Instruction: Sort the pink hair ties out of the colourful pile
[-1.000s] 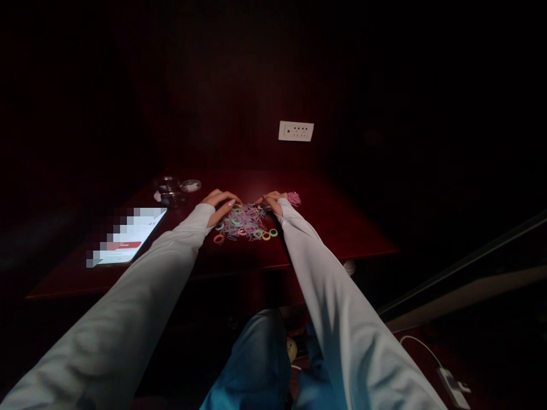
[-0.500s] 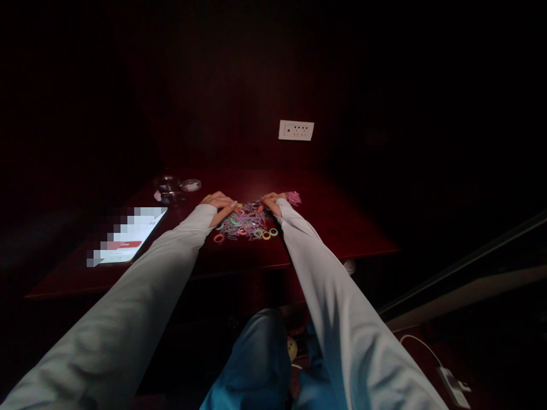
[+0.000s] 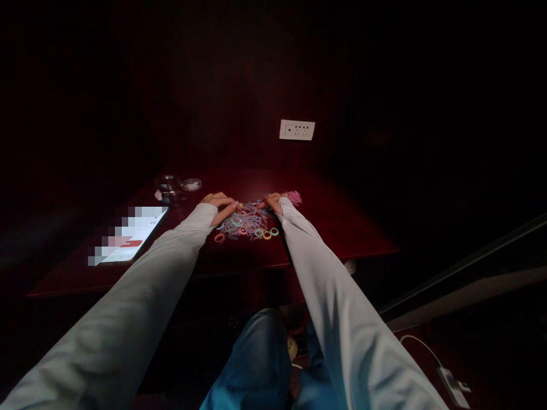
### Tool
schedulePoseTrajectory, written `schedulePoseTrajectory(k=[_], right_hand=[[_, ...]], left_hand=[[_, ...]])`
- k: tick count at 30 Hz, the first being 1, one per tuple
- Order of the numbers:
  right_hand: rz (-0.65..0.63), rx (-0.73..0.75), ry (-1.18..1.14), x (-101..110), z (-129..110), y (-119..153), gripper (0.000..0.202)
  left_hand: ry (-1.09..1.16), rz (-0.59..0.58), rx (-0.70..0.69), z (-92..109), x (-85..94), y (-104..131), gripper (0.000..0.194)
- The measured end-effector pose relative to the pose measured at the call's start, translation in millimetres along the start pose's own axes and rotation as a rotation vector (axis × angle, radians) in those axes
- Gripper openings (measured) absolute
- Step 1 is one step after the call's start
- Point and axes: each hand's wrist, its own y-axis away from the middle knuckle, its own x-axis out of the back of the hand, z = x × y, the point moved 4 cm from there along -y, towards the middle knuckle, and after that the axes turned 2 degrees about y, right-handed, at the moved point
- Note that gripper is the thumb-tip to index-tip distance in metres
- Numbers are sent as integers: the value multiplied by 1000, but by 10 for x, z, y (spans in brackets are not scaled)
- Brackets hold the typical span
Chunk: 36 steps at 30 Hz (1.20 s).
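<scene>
A loose pile of small pastel hair ties (image 3: 245, 221), thin elastics mixed with thicker rings, lies on the dark red table. My left hand (image 3: 219, 204) rests at the pile's left back edge. Its fingers are stretched out, and the thumb touches the ties near a yellow one. My right hand (image 3: 272, 203) is at the right back edge with its fingers reaching into the ties, apart as far as I can see; the sleeve and wrist hide part of it. Just past that hand sits a separate small heap of pink elastics (image 3: 294, 197).
A clear jar (image 3: 168, 188) stands at the back left beside its round lid (image 3: 191, 184). A lit phone (image 3: 134, 236) lies left of my left forearm. The wall holds a white socket plate (image 3: 297, 130). A power strip (image 3: 452, 384) with a cable lies low on the right.
My right hand's fingers have shifted slightly over the pile's edge. My left hand stays almost in place. The view has moved very slightly.
</scene>
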Motion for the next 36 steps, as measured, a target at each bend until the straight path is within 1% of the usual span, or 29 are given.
schedulePoseTrajectory(k=[4, 8, 12, 15, 18, 20, 24, 28, 34, 36], right_hand=[[28, -5, -15, 19, 20, 1, 45], [32, -1, -23, 18, 19, 3, 46], [0, -3, -16, 8, -4, 13, 46], [-24, 12, -2, 7, -7, 17, 47], [0, 33, 12, 16, 16, 13, 47], [22, 51, 31, 18, 32, 12, 40], [29, 92, 93, 1, 25, 29, 11], [-14, 130, 132, -38, 13, 44, 15], [-8, 138, 143, -73, 114, -11, 22], [0, 140, 117, -68, 146, -31, 22]], left_hand=[[26, -18, -23, 11, -9, -2, 48], [24, -24, -65, 38, -31, -1, 52], [65, -1, -124, 36, -49, -18, 54], [71, -6, -149, 36, -50, -25, 54], [74, -3, -164, 27, -54, -25, 53], [92, 13, -178, 9, -61, -27, 54], [106, 19, -189, -43, -90, -40, 54], [100, 3, -169, -75, -107, -58, 58], [102, 7, -184, -62, -105, -63, 58], [99, 4, -183, -47, -100, -58, 57]])
